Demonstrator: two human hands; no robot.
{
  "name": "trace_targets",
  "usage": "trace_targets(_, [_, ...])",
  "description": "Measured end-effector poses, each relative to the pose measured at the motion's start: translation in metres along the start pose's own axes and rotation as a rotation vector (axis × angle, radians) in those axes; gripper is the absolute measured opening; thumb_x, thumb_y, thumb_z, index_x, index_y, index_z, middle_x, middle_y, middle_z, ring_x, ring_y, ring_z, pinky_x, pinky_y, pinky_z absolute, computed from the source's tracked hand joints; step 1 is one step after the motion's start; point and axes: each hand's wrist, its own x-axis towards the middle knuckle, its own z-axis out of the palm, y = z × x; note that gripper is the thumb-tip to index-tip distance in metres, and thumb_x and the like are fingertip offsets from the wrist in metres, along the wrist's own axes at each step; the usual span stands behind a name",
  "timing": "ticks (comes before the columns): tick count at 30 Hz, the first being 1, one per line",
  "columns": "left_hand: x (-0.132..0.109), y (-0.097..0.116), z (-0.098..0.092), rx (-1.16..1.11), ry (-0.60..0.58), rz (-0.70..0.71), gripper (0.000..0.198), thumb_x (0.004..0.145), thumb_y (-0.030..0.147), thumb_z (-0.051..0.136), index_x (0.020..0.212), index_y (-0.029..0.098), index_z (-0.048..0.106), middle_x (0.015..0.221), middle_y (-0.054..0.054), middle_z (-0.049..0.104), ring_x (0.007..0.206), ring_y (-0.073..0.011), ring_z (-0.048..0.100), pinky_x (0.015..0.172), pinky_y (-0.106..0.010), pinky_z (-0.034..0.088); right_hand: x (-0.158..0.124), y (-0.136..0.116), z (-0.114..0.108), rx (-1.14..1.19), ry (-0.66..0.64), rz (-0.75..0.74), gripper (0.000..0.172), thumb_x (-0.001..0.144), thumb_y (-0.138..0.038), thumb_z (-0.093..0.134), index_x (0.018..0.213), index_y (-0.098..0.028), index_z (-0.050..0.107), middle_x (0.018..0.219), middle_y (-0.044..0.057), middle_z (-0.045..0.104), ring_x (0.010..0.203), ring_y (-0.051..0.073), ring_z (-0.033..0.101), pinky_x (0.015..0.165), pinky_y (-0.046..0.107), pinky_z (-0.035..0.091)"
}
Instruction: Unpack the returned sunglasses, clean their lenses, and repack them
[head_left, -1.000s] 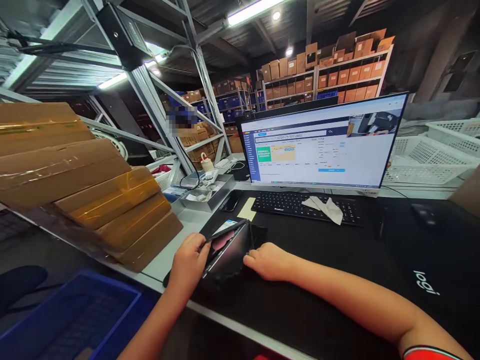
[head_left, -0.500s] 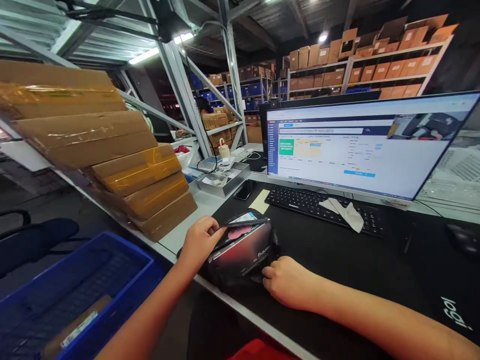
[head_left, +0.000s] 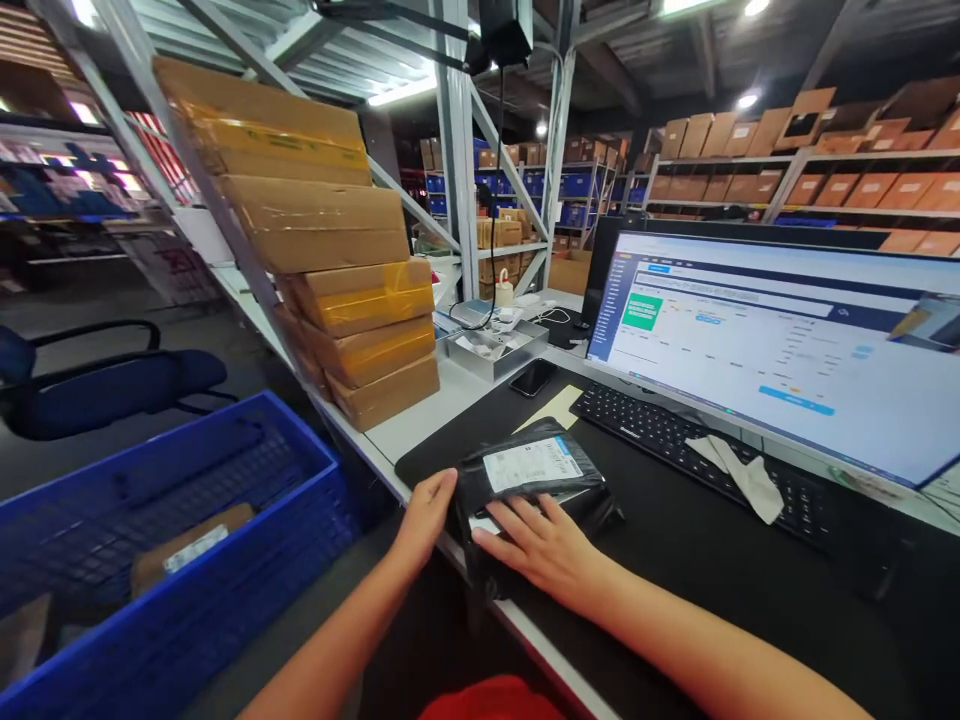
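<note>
A black plastic mailing bag (head_left: 480,478) with a white shipping label (head_left: 532,464) lies on the black desk mat by the front edge of the desk. Part of a box inside shows through the bag. My left hand (head_left: 427,512) is closed at the bag's left edge, thumb and fingers together on the plastic. Spread over the near part of the bag, my right hand (head_left: 538,545) presses its fingers flat just below the label.
Behind the bag are a phone (head_left: 533,377), a keyboard (head_left: 637,430) with a crumpled tissue (head_left: 742,475) on it, and a monitor (head_left: 750,340). Stacked cardboard boxes (head_left: 322,225) stand at left. Below them is a blue crate (head_left: 292,480) holding a parcel (head_left: 191,545).
The bag's labelled top now lies flat over the box that showed before. My right hand moved from the bag's right side onto its top. The view has swung left.
</note>
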Motion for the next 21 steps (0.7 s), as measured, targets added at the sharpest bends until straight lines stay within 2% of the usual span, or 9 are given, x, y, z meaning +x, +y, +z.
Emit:
trace_targets(2, [-0.004,0.005,0.007,-0.011,0.099,-0.001,0.058,0.090,0.067,0.042,0.067,0.017,0.060,0.063,-0.002,0.061,0.064,-0.0176,0.057,0.062,-0.027,0.049,0.002,-0.002,0.001,0.006,0.018,0.037,0.055,0.095,-0.023,0.052,0.148,-0.032,0.037,0.142,0.009,0.050,0.123,0.028,0.044,0.095,0.046,0.037])
trace_targets(5, [-0.008,0.019,0.015,0.006,0.227,0.036,0.052,0.094,0.061,0.041,0.064,0.020,0.050,0.060,0.001,0.050,0.059,-0.0143,0.048,0.056,-0.024,0.043,-0.003,-0.005,0.000,0.038,0.129,0.080,0.061,0.088,-0.017,0.055,0.144,-0.035,0.037,0.137,0.009,0.051,0.122,0.030,0.043,0.096,0.052,0.035])
trace_targets(9, [-0.014,0.043,0.024,0.063,0.328,0.147,0.047,0.099,0.050,0.036,0.061,0.022,0.037,0.057,0.003,0.036,0.055,-0.0130,0.038,0.051,-0.025,0.035,-0.020,-0.005,-0.011,0.158,0.299,0.181,0.069,0.075,-0.022,0.059,0.140,-0.024,0.035,0.134,0.016,0.046,0.126,0.034,0.042,0.104,0.060,0.031])
trace_targets(11, [-0.016,0.053,0.027,0.109,0.328,0.238,0.048,0.100,0.045,0.036,0.058,0.023,0.030,0.056,0.003,0.029,0.053,-0.0129,0.034,0.051,-0.027,0.030,-0.028,-0.001,-0.022,0.173,0.340,0.217,0.069,0.075,-0.024,0.061,0.138,-0.025,0.033,0.135,0.017,0.041,0.127,0.033,0.043,0.106,0.061,0.032])
trace_targets(14, [-0.012,0.059,0.032,0.189,0.278,0.393,0.051,0.098,0.040,0.041,0.053,0.022,0.025,0.054,0.003,0.026,0.051,-0.0126,0.029,0.054,-0.030,0.026,-0.040,0.010,-0.039,0.123,0.269,0.242,0.065,0.077,-0.019,0.062,0.136,-0.031,0.038,0.135,0.014,0.042,0.125,0.031,0.047,0.105,0.058,0.038])
trace_targets(16, [-0.006,0.058,0.034,0.236,0.258,0.479,0.051,0.096,0.037,0.043,0.050,0.022,0.025,0.051,0.004,0.025,0.049,-0.0125,0.026,0.055,-0.032,0.024,-0.048,0.017,-0.047,0.103,0.230,0.258,0.062,0.079,-0.018,0.062,0.136,-0.029,0.041,0.133,0.015,0.045,0.125,0.030,0.048,0.105,0.057,0.040])
trace_targets(21, [0.012,0.056,0.036,0.320,0.260,0.600,0.052,0.095,0.038,0.047,0.048,0.022,0.030,0.049,0.003,0.030,0.048,-0.0125,0.029,0.055,-0.032,0.023,-0.062,0.027,-0.055,0.177,0.302,0.278,0.070,0.081,-0.021,0.063,0.144,-0.017,0.032,0.133,0.020,0.049,0.130,0.031,0.047,0.109,0.059,0.039])
